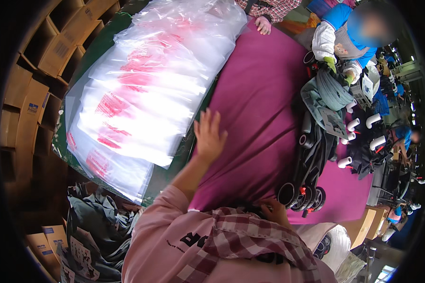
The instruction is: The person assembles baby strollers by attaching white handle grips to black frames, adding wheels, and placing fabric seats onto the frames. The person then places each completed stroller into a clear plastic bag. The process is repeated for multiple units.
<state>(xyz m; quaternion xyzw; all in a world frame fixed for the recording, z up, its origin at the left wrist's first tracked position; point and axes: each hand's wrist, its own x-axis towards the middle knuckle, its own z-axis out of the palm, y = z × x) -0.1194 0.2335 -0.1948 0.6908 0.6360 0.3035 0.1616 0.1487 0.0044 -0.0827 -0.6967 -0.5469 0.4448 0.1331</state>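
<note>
My left hand (pixel 209 137) is open with its fingers spread, over the seam between a pile of clear plastic bags (pixel 170 85) and a purple cloth (pixel 255 99). The bags carry red print and overlap in a loose fan; my fingers are close to their right edge, and I cannot tell if they touch. Close to my body, my right hand (pixel 275 211) is curled, its fingers partly hidden beside something dark. Right by it are the black wheels (pixel 288 194) of a folded stroller frame (pixel 311 155) lying on the cloth.
Across the table, a person in green gloves handles grey fabric (pixel 333 89). Another person's hand (pixel 263 25) rests at the cloth's far edge. White tube ends (pixel 377 142) stick up among black parts at right. Cardboard boxes (pixel 56 54) line the left; grey fabric pieces (pixel 99 221) fill the lower left.
</note>
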